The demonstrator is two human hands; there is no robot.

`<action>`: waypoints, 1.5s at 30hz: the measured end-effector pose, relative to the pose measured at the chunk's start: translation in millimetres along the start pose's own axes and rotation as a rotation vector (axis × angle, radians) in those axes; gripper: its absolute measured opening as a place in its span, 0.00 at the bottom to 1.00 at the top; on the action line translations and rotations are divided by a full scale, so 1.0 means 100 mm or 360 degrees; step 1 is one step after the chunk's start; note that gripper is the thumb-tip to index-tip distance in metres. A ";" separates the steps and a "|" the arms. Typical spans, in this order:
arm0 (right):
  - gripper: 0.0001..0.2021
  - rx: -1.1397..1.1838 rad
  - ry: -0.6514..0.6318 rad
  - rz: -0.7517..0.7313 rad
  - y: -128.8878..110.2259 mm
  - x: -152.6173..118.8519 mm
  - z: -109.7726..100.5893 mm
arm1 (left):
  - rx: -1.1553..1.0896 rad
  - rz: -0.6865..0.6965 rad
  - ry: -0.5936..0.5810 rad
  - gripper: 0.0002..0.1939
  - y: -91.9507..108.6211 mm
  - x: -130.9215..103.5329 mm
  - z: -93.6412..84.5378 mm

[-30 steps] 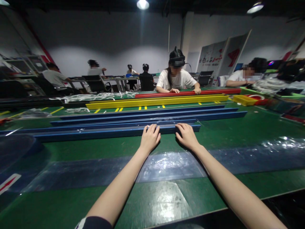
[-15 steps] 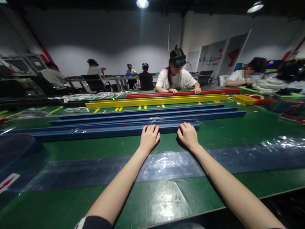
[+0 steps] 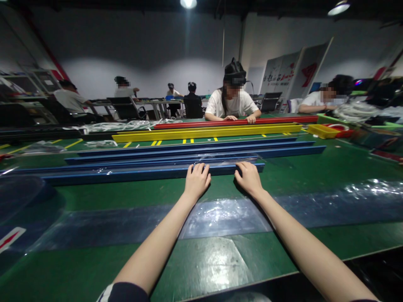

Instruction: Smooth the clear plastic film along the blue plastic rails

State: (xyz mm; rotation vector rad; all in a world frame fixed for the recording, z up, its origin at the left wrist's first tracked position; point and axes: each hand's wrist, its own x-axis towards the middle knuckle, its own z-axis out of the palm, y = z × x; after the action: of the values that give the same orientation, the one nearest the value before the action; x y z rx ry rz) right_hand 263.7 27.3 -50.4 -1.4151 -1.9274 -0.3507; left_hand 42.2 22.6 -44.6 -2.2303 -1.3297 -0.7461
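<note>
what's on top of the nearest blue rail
On the blue rail, near its right end: the left hand and right hand; apparent clear film glints farther left. What's under the fingers is hidden.

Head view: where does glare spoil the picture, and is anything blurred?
Head view, foreground: glare whitens patches of the clear plastic strip and the green table; head view, right edge: the clutter looks smeared; head view, top: the middle ceiling lamp is blown out; head view, centre: the left hand and right hand look fairly clear.
</note>
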 end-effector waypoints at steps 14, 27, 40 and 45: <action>0.12 -0.0140 -0.0002 -0.0076 -0.29 -0.01 -0.19 | -0.0030 0.0213 0.0014 0.18 0.01 0.02 -0.06; 0.17 -0.0266 0.0218 0.0194 -0.13 0.02 -0.30 | -0.0050 0.0258 0.0000 0.15 -0.01 0.01 -0.05; 0.14 0.0077 0.0183 0.0235 -0.15 -0.06 -0.39 | -0.0054 0.0213 0.0031 0.18 0.01 0.02 -0.09; 0.15 0.0411 0.0159 0.0154 -0.27 -0.07 -0.40 | -0.0042 0.0226 0.0052 0.18 0.01 0.01 -0.08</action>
State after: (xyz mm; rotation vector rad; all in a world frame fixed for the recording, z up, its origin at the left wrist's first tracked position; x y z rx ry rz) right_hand 255.5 -11.6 -21.8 -1.2901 -1.7464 -0.1191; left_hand 41.4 17.9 -37.7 -2.2951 -1.1385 -0.7490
